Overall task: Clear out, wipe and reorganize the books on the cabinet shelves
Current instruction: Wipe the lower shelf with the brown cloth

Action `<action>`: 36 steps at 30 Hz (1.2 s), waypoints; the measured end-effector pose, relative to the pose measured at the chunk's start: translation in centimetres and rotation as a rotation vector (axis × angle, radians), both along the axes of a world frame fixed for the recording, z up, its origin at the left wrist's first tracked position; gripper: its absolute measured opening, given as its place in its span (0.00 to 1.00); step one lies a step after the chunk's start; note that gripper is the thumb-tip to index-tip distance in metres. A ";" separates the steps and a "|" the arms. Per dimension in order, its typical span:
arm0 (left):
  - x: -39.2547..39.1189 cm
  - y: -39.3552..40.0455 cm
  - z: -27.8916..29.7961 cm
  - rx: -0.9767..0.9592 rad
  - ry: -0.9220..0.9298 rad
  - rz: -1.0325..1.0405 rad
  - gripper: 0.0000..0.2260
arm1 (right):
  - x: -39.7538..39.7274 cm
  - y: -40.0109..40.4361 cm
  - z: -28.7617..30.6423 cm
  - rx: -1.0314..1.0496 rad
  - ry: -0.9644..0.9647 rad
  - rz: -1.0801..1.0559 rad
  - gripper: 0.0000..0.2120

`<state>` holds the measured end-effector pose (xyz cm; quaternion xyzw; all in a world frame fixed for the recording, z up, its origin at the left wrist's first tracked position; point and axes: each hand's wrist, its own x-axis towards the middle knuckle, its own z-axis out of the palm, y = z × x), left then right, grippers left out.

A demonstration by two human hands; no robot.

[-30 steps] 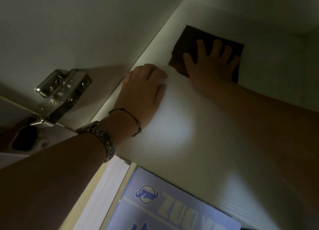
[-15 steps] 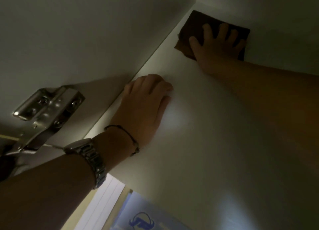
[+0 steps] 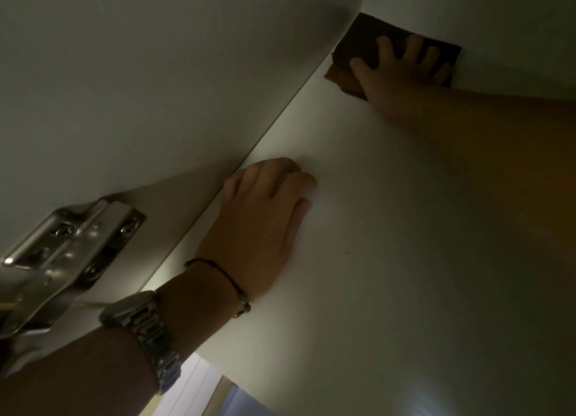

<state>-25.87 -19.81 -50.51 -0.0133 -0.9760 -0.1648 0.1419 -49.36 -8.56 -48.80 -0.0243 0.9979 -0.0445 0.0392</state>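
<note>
At shelf's (image 3: 389, 259) back corner, my right hand (image 3: 402, 72) presses brown cloth (image 3: 358, 44) flat, fingers spread; left hand (image 3: 261, 216) rests open near side edge.

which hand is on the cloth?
The right hand, fingers spread flat on the brown cloth in the shelf's back corner. The left hand, with the wristwatch, rests on bare shelf.

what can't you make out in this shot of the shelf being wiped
- Dark brown wiping cloth, head view: the right hand pressed flat on it covers its middle.
- White shelf board: its right side is cut by the frame edge and lost in shadow.
- Silver metal door hinge: cut off at the left edge.
- Pale blue patch at the bottom edge: too cropped to identify.
- Left hand: fingertips curl under, palm side hidden.
</note>
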 end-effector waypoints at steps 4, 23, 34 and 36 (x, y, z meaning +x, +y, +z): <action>0.0 0.1 0.0 0.006 -0.007 0.009 0.12 | -1.0 0.1 -0.2 -0.008 0.024 -0.005 0.32; 0.1 0.2 0.0 0.021 -0.012 0.016 0.11 | -2.3 0.6 -0.6 -0.031 0.037 0.136 0.31; 0.1 0.1 0.0 0.026 0.030 0.009 0.14 | 1.7 -1.5 -0.4 -0.039 0.034 0.161 0.31; 0.1 0.0 -0.2 0.041 0.040 -0.005 0.14 | 3.0 -2.0 -0.3 -0.041 0.026 0.164 0.31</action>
